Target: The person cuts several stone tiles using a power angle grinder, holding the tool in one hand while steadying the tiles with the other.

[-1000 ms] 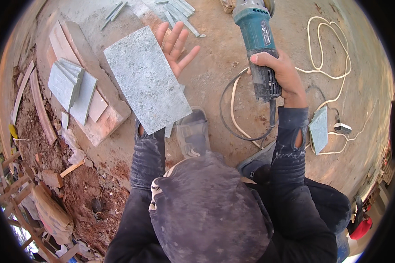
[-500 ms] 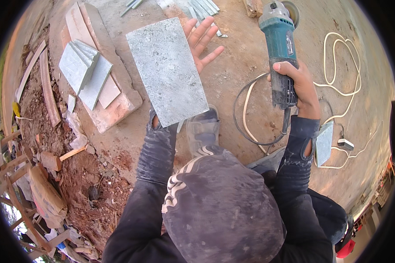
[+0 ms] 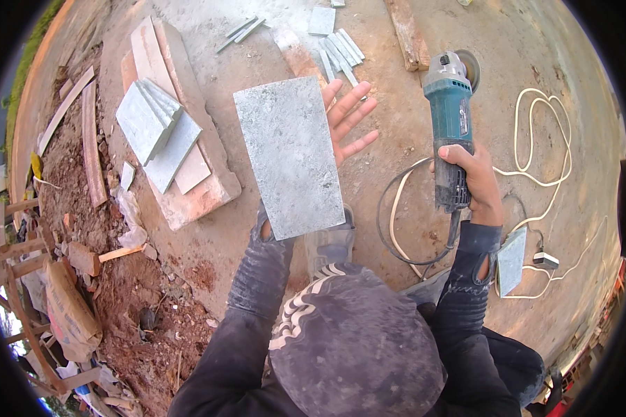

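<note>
A grey-green rectangular stone tile lies across my left hand, which supports it from beneath. Thumb and palm are hidden under the tile; the spread fingers stick out past its right edge. My right hand is wrapped round the dark rear body of a teal angle grinder. The grinder's head and disc point away from me, apart from the tile. Its black cord hangs from the back end.
On the left, several cut tiles rest on a thick slab. Thin stone strips and a wooden block lie ahead. A cream cable loops at right, near a leaning tile and a plug connector. Rubble covers the lower left.
The view has shifted, so most ground objects appear lower and more of the far ground shows. Tile and grinder sit slightly nearer me; both hands keep their hold.
</note>
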Tool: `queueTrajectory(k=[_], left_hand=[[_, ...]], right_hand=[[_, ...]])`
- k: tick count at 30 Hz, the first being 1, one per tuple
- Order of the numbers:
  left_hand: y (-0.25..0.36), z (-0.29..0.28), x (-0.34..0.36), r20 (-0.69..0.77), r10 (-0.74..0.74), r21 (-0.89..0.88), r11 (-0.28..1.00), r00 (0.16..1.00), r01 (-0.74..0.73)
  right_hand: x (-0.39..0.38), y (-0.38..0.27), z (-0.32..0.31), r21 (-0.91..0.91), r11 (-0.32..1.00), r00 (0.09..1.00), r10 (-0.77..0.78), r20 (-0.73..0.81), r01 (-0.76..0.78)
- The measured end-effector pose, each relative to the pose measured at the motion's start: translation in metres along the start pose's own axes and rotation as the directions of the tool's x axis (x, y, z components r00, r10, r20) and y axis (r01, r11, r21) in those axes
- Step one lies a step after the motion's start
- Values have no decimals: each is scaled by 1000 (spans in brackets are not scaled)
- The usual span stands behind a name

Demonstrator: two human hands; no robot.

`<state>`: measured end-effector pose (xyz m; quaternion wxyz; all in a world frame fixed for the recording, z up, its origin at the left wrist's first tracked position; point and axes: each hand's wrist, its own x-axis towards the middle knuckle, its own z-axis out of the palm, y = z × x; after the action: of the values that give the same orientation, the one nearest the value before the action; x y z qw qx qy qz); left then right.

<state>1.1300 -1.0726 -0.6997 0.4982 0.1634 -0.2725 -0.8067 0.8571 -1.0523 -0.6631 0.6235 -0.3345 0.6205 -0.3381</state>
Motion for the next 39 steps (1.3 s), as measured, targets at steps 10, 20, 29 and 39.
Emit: queueTrajectory(k=[10, 20, 29, 39], left_hand=[[3, 4, 4, -10, -49, -35, 998, 999, 48], [-2, -12, 5, 39, -51, -67, 996, 998, 54], [-7, -28, 2, -66, -38, -56, 998, 997, 34], [2, -98, 0, -454, -97, -161, 987, 886, 26]], right_hand=[[1, 1, -4, 7, 1000, 1000, -10, -1, 10], [2, 4, -8, 8, 1000, 1000, -9, 9, 9], [-1, 3, -5, 34, 999, 1000, 0, -21, 0], [2, 10, -11, 3, 1000, 1000, -17, -2, 17]])
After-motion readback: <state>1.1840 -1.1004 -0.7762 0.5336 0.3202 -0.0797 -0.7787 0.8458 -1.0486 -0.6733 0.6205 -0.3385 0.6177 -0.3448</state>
